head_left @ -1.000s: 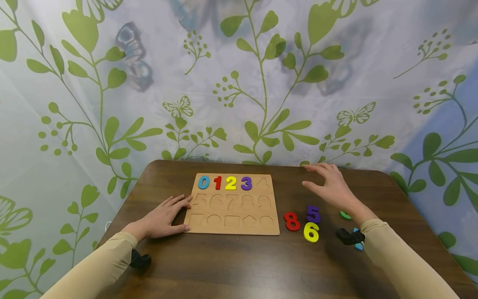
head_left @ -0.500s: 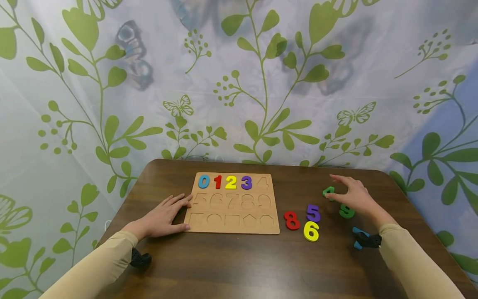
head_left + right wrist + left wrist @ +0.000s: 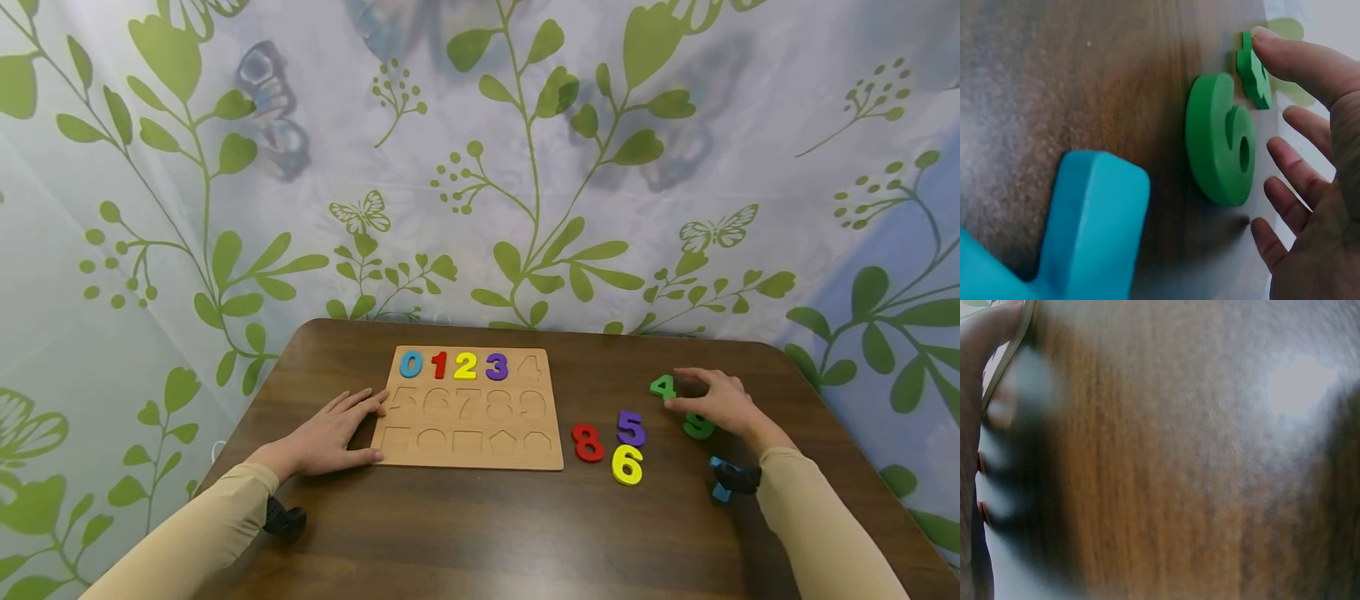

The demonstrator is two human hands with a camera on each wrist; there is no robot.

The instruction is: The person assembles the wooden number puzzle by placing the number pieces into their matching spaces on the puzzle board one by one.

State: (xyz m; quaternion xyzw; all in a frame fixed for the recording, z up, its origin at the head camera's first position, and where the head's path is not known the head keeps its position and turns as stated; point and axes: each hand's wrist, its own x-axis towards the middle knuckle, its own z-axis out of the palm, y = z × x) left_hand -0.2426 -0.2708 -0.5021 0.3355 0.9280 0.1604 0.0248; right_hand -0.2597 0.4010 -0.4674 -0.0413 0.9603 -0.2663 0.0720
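Observation:
My left hand [image 3: 326,437] rests at the left edge of a wooden number puzzle board [image 3: 480,419], fingers fairly straight, thumb at its lower corner. On the board's top row lie a blue 0 [image 3: 411,364], red 1 [image 3: 439,365], yellow 2 [image 3: 466,366] and purple 3 [image 3: 497,367]. My right hand [image 3: 720,404] hovers low on the right, thumb and fingers apart beside a green number 4 [image 3: 663,387]. In the right wrist view its thumb overlaps the 4 [image 3: 1254,75]; contact is unclear. A green 9 [image 3: 1219,140] lies partly beneath this hand.
Between the board and right hand lie a red 8 [image 3: 587,442], purple 5 [image 3: 631,428] and yellow 6 [image 3: 627,464]. A blue piece [image 3: 721,492] sits under the right wrist, partly hidden. Behind the dark wooden table [image 3: 480,533] hangs a leaf-patterned cloth [image 3: 420,167].
My right hand has moved right and down from above the table's far side to beside the green 4, uncovering that piece. The left hand stays put.

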